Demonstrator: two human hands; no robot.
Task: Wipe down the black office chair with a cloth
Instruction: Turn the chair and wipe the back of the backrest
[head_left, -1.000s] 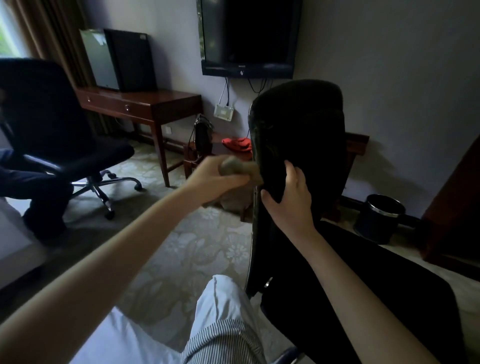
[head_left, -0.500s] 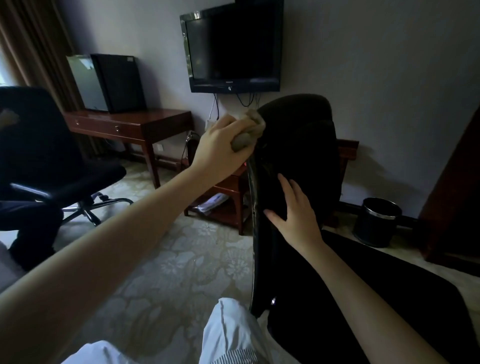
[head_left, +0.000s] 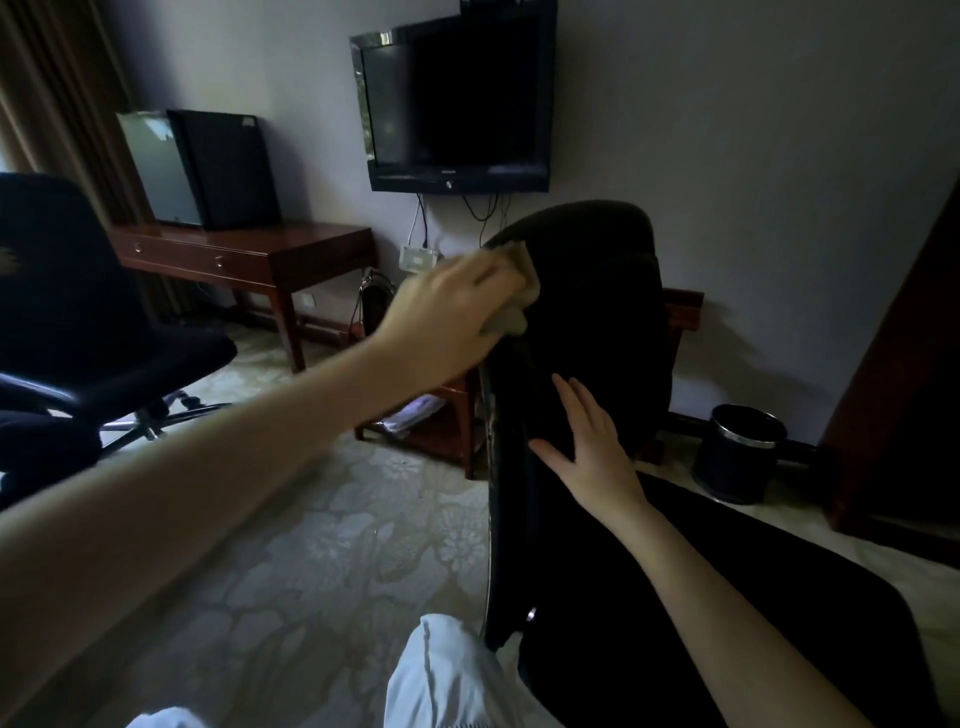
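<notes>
Head view: cloth at the chair's upper edge

The chair (head_left: 597, 322) stands right in front of the person, with its back upright and its seat reaching toward the lower right. The left hand (head_left: 447, 312) is bunched round the cloth (head_left: 514, 312) and presses it to the upper left edge of the chair back, just below the top curve. The right hand (head_left: 592, 441) lies flat on the face of the back, lower down, with its fingers straight. It seems to be steadying the chair. The hands are apart, one above the other.

I judge that wiping of the back's rim is in hand; whether the seat is done I cannot tell. The next move calls for drawing the cloth along the edge or across the face under even pressure, while the flat hand braces the chair against swivelling. A bin (head_left: 743, 452) stands behind the chair to its right.
</notes>
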